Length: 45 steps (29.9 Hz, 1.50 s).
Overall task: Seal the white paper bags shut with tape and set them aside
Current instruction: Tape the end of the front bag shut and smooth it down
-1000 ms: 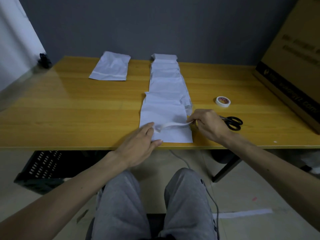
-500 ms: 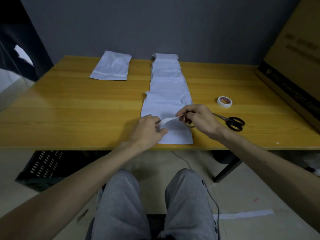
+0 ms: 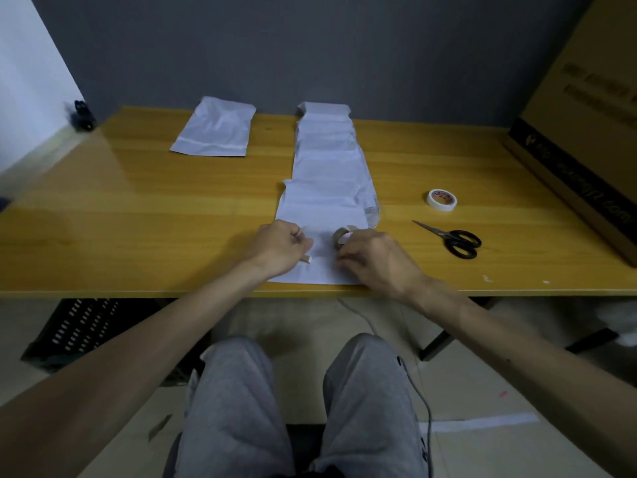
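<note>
A row of overlapping white paper bags (image 3: 325,157) runs down the middle of the wooden table (image 3: 138,215). The nearest bag (image 3: 320,212) lies at the front edge. My left hand (image 3: 279,248) is curled over that bag's left side and pinches one end of a short tape strip (image 3: 306,259). My right hand (image 3: 370,257) grips the strip's other end, which curls up in a loop at my fingertips. The middle of the strip is hidden by my hands. One more white bag (image 3: 213,129) lies apart at the back left.
A white tape roll (image 3: 442,199) and black scissors (image 3: 456,241) lie to the right of the bags. A large cardboard box (image 3: 586,125) leans at the table's right end. A small black object (image 3: 81,115) sits at the back left corner. A black crate (image 3: 69,329) stands under the table.
Both hands have drawn closer together over the nearest bag's front part. The tape strip, stretched flat between them a second ago, now curls at my right fingertips.
</note>
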Each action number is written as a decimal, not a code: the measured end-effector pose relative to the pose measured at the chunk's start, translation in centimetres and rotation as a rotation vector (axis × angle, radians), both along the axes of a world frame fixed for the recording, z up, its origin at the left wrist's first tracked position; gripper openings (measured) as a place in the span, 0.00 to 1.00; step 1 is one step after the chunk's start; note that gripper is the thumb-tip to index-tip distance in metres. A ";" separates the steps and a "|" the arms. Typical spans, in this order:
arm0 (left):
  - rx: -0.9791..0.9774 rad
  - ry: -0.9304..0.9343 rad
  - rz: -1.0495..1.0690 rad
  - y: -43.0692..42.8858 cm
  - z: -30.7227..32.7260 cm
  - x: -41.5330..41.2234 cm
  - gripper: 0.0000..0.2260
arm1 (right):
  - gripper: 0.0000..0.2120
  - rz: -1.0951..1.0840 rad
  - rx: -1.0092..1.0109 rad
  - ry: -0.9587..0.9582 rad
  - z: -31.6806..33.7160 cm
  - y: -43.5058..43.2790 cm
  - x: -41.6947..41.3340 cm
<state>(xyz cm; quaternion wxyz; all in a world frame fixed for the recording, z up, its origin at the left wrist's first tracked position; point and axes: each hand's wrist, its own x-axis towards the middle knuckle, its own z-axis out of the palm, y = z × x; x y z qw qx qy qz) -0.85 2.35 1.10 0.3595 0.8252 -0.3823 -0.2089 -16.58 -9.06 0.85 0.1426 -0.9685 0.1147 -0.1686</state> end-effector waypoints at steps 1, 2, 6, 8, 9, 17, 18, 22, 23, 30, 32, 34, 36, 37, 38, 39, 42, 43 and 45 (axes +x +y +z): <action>0.016 0.013 -0.017 0.0 0.2 0.0 0.09 | 0.05 -0.012 -0.055 -0.048 -0.5 0.1 0.0; 0.028 0.040 -0.029 0.0 0.3 -0.1 0.07 | 0.06 -0.034 -0.075 -0.082 -0.9 0.0 0.0; -0.002 0.261 0.017 0.1 0.2 0.2 0.06 | 0.11 0.113 -0.089 -0.010 -2.0 -0.5 0.0; -0.010 0.298 0.053 0.1 0.4 0.3 0.06 | 0.12 0.155 -0.116 0.040 -2.4 -0.6 0.2; -0.013 0.309 0.063 0.1 0.6 0.3 0.07 | 0.12 0.158 -0.113 0.043 -2.6 -0.7 0.3; 0.019 0.282 0.097 0.6 1.3 1.3 0.07 | 0.11 0.186 -0.088 -0.007 -3.4 -1.4 0.0; 0.024 0.295 0.106 0.7 1.4 1.6 0.07 | 0.10 0.185 -0.077 -0.011 -3.4 -1.5 0.0; 0.033 0.409 0.153 1.6 2.0 2.7 0.08 | 0.11 0.184 -0.035 -0.022 -3.3 -1.6 -0.3; 0.025 0.456 0.162 1.9 2.2 2.8 0.09 | 0.11 0.184 -0.035 -0.027 -3.4 -1.6 -0.3; -0.064 0.628 0.242 2.5 2.9 3.7 0.18 | 0.10 0.169 -0.026 -0.039 -3.8 -1.7 -0.3; -0.078 0.647 0.260 2.8 3.1 4.1 0.14 | 0.11 0.166 -0.021 -0.030 -3.7 -1.7 -0.3; -0.087 0.655 0.267 3.2 3.2 4.4 0.12 | 0.11 0.166 -0.024 -0.017 -3.6 -1.7 -0.2; -0.101 0.662 0.284 3.6 3.3 4.8 0.11 | 0.12 0.164 -0.032 -0.006 -3.5 -1.7 -0.3; -0.105 0.662 0.289 3.8 3.3 4.9 0.11 | 0.12 0.164 -0.036 -0.002 -3.5 -1.7 -0.3; -0.108 0.660 0.289 3.9 3.3 5.1 0.12 | 0.12 0.163 -0.039 0.000 -3.4 -1.7 -0.3; -0.110 0.657 0.288 4.2 3.3 5.3 0.12 | 0.12 0.163 -0.043 0.001 -3.4 -1.7 -0.3; -0.120 0.658 0.296 4.7 3.4 5.9 0.11 | 0.12 0.165 -0.053 -0.003 -3.5 -1.7 -0.3; -0.122 0.660 0.301 5.0 3.5 6.1 0.11 | 0.12 0.167 -0.054 -0.005 -3.5 -1.7 -0.2; -0.129 0.662 0.308 5.4 3.5 6.6 0.13 | 0.12 0.171 -0.059 -0.010 -3.5 -1.7 -0.2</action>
